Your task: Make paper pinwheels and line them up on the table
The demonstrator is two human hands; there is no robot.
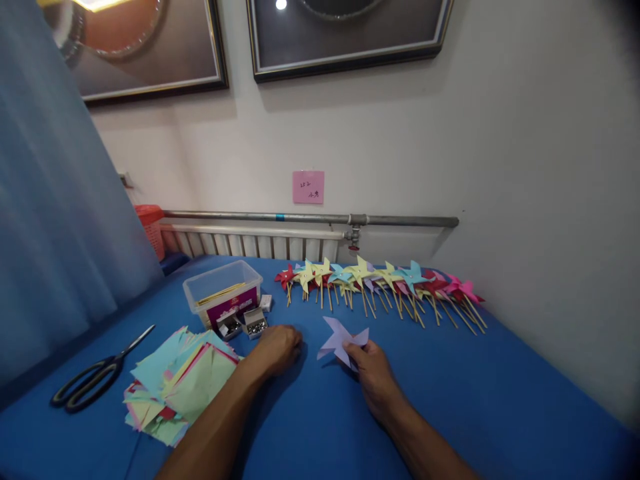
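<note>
My right hand (373, 373) pinches a pale lavender paper pinwheel (336, 339) near its middle, thumb on top; no stick shows on it. To the left, my left hand (281, 348) is closed low over the blue cloth, its fingers curled under. Whatever they may hold is hidden. Just beyond that hand stand two small open boxes; one box of metal pushpins (255, 324) is right by the knuckles, and the other small box (229, 327) is farther left. A loose stack of coloured paper sheets (200, 383) lies beside my left forearm.
Black-handled scissors (100, 377) lie at the left. A clear plastic tub (223, 287) holding thin sticks stands behind the pin boxes, beside a small white box (266, 303). Finished pinwheels on sticks (360, 273) line the back edge, below a radiator pipe (310, 218). A blue curtain (65, 200) hangs left.
</note>
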